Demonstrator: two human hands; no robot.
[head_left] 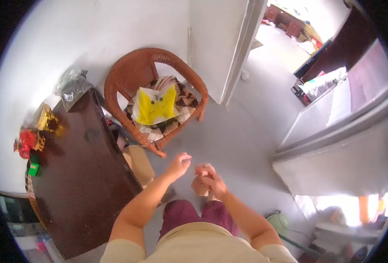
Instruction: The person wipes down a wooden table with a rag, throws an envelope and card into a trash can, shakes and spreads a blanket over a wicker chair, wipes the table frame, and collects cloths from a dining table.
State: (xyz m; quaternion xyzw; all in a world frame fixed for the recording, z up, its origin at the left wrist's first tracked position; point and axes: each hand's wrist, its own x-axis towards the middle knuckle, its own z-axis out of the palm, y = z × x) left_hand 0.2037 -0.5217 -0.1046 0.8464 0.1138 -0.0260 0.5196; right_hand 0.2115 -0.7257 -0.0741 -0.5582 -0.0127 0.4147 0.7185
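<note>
Over the grey floor, my left hand (pixel 179 166) is held out with its fingers loosely bent and a little apart, and nothing shows in it. Just to its right, my right hand (pixel 215 183) is closed around a small pinkish-tan, crumpled-looking object (pixel 199 186). Blur and my fingers hide its exact kind. The two hands do not touch. Ahead of them stands a brown wicker armchair (pixel 159 55). On its patterned seat cushion (pixel 187 98) lies a yellow and white packet or cushion with a smiling face (pixel 156 106).
To the left is a dark brown table (pixel 80 175), bearing a plastic bag (pixel 73 85), a gold item (pixel 47 120), a red ornament (pixel 27 142) and a green box (pixel 34 166). A cardboard box (pixel 139 164) stands beside it. A doorway opens ahead right, past a white door (pixel 216 48).
</note>
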